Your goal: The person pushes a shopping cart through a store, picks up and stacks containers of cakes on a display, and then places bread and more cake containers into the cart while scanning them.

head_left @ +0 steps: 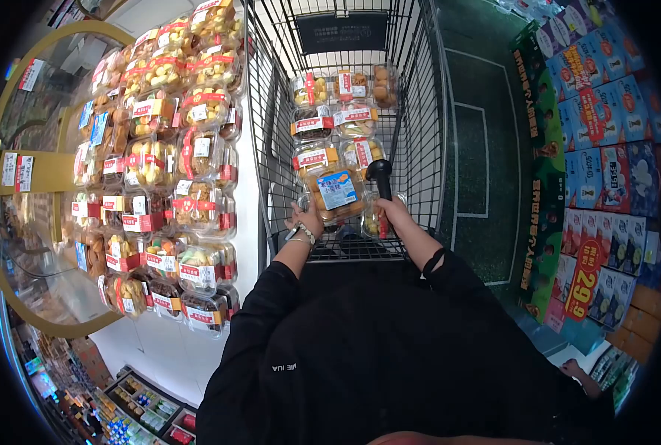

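At twelve o'clock in the cart, the blue-labelled box could tip from uneven support: left hand at its eight o'clock, right hand at four by a black handle, both grips unclear.

Bright indoor light, fisheye bend, black corners, lower-left goods perhaps soft.

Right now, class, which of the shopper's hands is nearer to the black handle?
Right. The right hand is just below the top of the black handle; the left hand is farther off, by the left side of the blue-labelled box.
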Available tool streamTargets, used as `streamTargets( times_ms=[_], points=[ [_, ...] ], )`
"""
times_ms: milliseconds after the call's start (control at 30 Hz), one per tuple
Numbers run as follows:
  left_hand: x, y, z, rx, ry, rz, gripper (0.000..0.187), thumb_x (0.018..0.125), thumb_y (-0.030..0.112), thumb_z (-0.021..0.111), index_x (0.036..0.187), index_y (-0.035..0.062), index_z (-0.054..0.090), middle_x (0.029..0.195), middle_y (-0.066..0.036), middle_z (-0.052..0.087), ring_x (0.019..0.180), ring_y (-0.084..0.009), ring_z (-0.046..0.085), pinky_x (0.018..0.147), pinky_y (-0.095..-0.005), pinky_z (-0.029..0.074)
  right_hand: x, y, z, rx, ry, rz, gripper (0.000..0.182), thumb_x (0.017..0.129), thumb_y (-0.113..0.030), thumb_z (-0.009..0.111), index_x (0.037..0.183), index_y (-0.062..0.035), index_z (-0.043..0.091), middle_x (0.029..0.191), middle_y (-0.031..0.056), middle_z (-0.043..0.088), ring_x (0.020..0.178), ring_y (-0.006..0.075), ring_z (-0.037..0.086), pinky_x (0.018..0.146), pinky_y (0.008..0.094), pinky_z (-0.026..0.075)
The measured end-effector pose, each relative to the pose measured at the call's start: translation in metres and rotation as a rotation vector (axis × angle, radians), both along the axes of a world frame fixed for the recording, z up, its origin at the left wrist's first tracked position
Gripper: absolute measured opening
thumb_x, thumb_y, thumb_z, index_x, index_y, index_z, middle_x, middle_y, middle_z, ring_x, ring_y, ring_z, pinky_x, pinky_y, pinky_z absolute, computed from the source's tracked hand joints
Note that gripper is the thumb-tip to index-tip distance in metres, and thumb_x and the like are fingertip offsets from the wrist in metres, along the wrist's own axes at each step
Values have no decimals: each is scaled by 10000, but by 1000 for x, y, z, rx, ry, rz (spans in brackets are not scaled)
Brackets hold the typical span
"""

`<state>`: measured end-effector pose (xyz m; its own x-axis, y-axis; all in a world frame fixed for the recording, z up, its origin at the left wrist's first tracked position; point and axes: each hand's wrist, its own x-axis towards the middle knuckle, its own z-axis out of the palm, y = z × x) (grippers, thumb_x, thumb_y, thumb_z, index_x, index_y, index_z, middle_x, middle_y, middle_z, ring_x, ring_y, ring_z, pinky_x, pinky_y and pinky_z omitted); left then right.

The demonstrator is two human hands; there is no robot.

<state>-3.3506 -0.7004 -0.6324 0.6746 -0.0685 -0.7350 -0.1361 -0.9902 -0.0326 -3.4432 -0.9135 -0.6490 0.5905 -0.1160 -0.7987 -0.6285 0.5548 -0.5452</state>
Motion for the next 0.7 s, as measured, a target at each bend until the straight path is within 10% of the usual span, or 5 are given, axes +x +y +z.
streamTargets(
  times_ms=[233,400,567,700],
  points=[
    [-8,-2,4,-212,41,-4,695,843,347,448,1409,93,135,1223,-196,518,1083,-355,534,866,-782,106,2,4,-15,-20,46,22,228,771,-216,614,896,-38,549,693,19,523,577,118,524,521,247,429],
    [-1,4,-11,-597,-67,170,728,763,201,635,1340,12,234,950,-249,593,843,-405,586,703,-434,486,6,10,-4,-29,21,-36,246,761,-253,626,910,-69,558,730,1,528,637,105,511,562,236,414],
    [-5,-2,-8,-505,-421,302,712,741,259,693,1225,-81,298,977,-275,579,898,-402,586,769,-435,479,9,1,-3,58,56,53,273,770,-243,625,976,-94,529,885,20,556,720,121,560,612,242,444],
    [-3,0,3,-757,20,485,762,730,343,718,1223,-84,324,1080,-252,557,1000,-338,574,835,-379,469,-3,0,2,146,3,11,276,797,-206,603,1024,-94,494,942,48,555,791,150,596,650,248,482]
  ],
)
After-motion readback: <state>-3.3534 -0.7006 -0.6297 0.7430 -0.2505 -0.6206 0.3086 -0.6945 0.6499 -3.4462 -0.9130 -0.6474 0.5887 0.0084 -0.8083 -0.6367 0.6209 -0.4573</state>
